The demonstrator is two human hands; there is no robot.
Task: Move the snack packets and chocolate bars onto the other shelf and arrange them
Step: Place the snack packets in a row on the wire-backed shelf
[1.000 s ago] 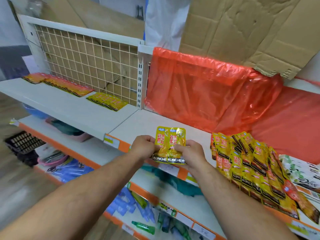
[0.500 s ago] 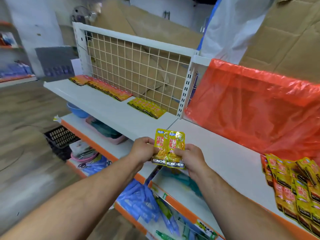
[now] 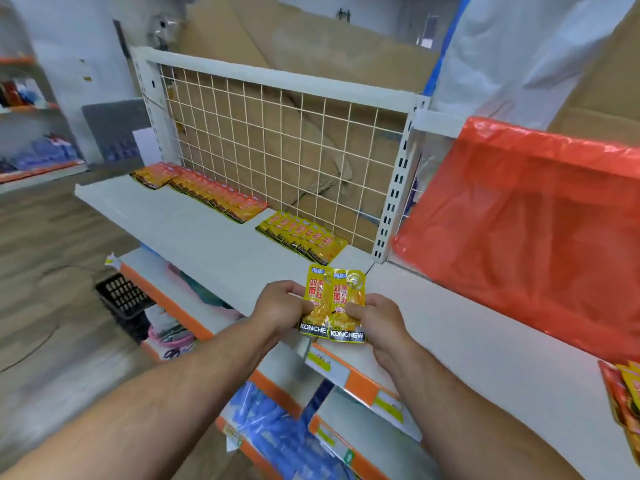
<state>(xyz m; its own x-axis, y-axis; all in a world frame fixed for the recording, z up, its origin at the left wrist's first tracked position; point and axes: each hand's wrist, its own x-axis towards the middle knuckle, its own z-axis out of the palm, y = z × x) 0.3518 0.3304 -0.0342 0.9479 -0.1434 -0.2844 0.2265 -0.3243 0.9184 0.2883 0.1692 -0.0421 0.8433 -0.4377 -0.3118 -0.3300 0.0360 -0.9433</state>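
Two yellow KONCHEW snack packets [image 3: 334, 303] overlap upright between my hands, above the join of the two shelves. My left hand [image 3: 278, 304] pinches their left edge and my right hand [image 3: 375, 318] pinches their right edge. On the left white shelf [image 3: 194, 233], against the wire grid, lies a row of yellow packets [image 3: 301, 237] and, further left, a longer row of orange packets [image 3: 207, 188]. At the far right edge a pile of packets [image 3: 625, 393] lies on the right shelf [image 3: 485, 351].
A white wire grid back panel [image 3: 277, 150] stands behind the left shelf, cardboard behind it. Red plastic sheet [image 3: 526, 216] drapes over the back of the right shelf. Lower shelves hold blue packs [image 3: 273, 427] and a black basket [image 3: 121, 296].
The view has swung left: the left shelf and its rows now fill the middle, the packet pile has slid to the right edge. Both hands keep the same hold on the two packets.
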